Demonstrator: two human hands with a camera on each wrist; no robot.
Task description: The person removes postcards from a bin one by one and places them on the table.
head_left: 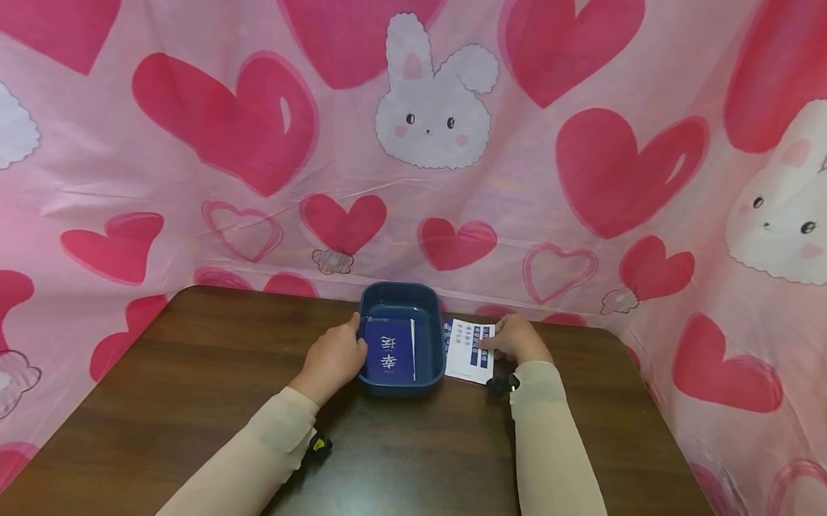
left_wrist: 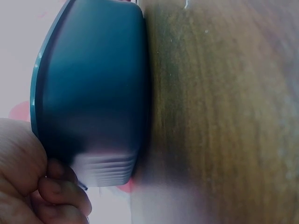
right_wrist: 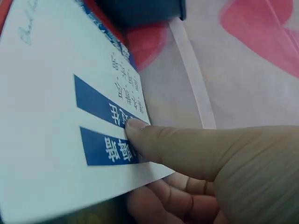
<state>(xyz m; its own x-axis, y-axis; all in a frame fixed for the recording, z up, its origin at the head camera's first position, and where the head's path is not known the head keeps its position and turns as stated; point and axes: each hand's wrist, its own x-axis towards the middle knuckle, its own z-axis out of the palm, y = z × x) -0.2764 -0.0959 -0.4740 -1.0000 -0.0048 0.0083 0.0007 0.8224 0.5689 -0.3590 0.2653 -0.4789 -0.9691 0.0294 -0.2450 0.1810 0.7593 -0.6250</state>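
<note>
Pale sleeves span the worktop: the left hand pinches a blue bin at its side; the right hand, in a thumb-over-edge grip, pinches a white card just beside it. Picking up seems underway; next likely calls for lifting clear.

From here I can't read the white card's finest print in the head view, the blue printed sheet beneath it is mostly covered, and wrist-view edges crop the bin and left hand.
</note>
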